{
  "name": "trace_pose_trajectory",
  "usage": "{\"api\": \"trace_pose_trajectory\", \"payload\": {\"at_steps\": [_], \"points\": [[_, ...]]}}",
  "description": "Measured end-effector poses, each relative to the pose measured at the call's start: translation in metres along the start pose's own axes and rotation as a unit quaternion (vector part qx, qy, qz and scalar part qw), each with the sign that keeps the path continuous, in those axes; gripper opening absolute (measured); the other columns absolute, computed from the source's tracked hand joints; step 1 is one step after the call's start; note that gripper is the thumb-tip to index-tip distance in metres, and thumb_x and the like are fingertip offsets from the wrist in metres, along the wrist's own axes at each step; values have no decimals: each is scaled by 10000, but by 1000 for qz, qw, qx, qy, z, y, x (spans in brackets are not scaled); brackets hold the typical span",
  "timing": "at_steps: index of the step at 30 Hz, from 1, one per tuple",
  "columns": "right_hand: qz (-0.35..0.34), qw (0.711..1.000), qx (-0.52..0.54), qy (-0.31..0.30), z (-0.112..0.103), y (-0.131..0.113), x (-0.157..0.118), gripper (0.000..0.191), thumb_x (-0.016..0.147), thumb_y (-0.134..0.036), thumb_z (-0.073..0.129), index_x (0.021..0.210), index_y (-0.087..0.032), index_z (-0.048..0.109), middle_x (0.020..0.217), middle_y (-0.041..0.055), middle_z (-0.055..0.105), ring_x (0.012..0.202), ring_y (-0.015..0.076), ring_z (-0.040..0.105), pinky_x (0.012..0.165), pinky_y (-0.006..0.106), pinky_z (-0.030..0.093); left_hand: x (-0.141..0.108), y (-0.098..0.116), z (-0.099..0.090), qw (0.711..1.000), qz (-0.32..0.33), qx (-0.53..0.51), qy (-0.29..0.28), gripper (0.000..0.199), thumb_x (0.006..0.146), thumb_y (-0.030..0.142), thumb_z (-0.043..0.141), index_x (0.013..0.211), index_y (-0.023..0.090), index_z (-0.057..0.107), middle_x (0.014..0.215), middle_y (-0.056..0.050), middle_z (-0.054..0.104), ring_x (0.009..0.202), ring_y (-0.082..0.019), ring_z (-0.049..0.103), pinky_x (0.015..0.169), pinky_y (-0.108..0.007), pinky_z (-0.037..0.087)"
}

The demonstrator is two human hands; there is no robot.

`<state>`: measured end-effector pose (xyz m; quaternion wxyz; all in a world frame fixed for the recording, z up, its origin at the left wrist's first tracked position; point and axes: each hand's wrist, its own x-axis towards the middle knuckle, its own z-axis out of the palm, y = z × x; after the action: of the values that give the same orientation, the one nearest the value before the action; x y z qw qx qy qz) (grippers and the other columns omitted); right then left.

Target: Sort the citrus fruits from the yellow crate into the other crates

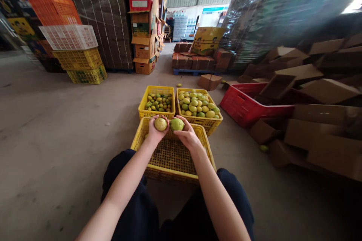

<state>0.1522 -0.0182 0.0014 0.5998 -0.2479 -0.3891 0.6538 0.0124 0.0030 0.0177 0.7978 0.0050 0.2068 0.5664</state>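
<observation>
Yellow fruit (160, 124) sits in the left hand (154, 131), green fruit (177, 124) in the right hand (189, 134), fingers curled around each, over the near crate (177, 173); both seem firm, light, best held mid-body.

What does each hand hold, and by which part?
Left hand: round yellowish fruit, around its sides. Right hand: round green fruit, around its right side.

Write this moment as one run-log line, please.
left hand: holds round yellow fruit | right hand: holds round green fruit | below: yellow plastic lattice crate | beyond: two yellow plastic crates of fruit
</observation>
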Motion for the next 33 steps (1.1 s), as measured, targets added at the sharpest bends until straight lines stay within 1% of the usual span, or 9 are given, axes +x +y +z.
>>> {"api": "trace_pose_trajectory", "payload": {"at_steps": [2,4,6,11,15,18,23,27,33], "points": [[24,999,25,19,1,0,1,548,516,-66,758,998,-284,615,952,-32,702,827,165,663,768,307,543,5,0,-2,998,30,-17,53,177,803,213,422,736,142,570,646,-46,586,588,-139,600,510,-228,525],[63,995,48,53,0,-1,3,338,644,-190,726,953,-264,610,857,-27,717,723,159,678,716,319,564,10,0,-4,993,52,-28,99,180,806,217,418,773,140,577,662,-53,590,616,-149,607,527,-237,539],[117,988,49,87,-2,-2,6,144,772,-312,631,880,-219,613,757,-1,719,617,151,676,638,292,573,12,0,-5,991,59,-39,116,177,806,217,424,802,138,583,679,-59,594,650,-161,613,548,-255,553],[235,969,27,72,-6,-3,9,483,889,-557,375,826,-145,619,655,91,704,530,175,671,480,248,537,10,-1,-2,993,46,-43,96,225,812,218,399,842,108,594,760,-110,616,755,-215,630,570,-316,574],[259,963,27,74,-7,-3,8,613,872,-649,267,739,-163,616,569,86,676,512,189,664,430,254,509,11,-2,0,994,43,-42,90,184,833,185,409,826,140,588,780,-87,635,799,-206,637,628,-338,586],[259,963,30,68,-12,-2,9,648,832,-708,269,684,-174,605,534,89,660,513,196,663,431,260,504,14,-4,-1,992,79,-44,83,137,855,176,454,808,156,581,759,-41,645,797,-169,643,727,-345,583],[250,966,38,59,-17,-2,9,655,802,-740,288,679,-177,599,544,95,664,514,192,663,446,259,509,11,-3,0,988,124,-51,78,82,862,171,516,835,152,591,775,-24,660,822,-148,654,753,-309,581],[252,965,37,69,-12,-4,7,617,844,-677,286,694,-170,603,568,99,673,508,182,655,450,251,505,6,-1,2,994,84,-47,54,141,887,208,495,903,119,604,849,-80,663,884,-176,659,691,-254,585],[223,974,24,36,-4,-9,4,442,853,-545,425,778,-167,640,630,73,695,522,162,646,476,243,507,10,-1,-2,998,61,-26,24,149,892,199,487,909,106,601,788,-81,655,865,-196,667,685,-258,585]]}}
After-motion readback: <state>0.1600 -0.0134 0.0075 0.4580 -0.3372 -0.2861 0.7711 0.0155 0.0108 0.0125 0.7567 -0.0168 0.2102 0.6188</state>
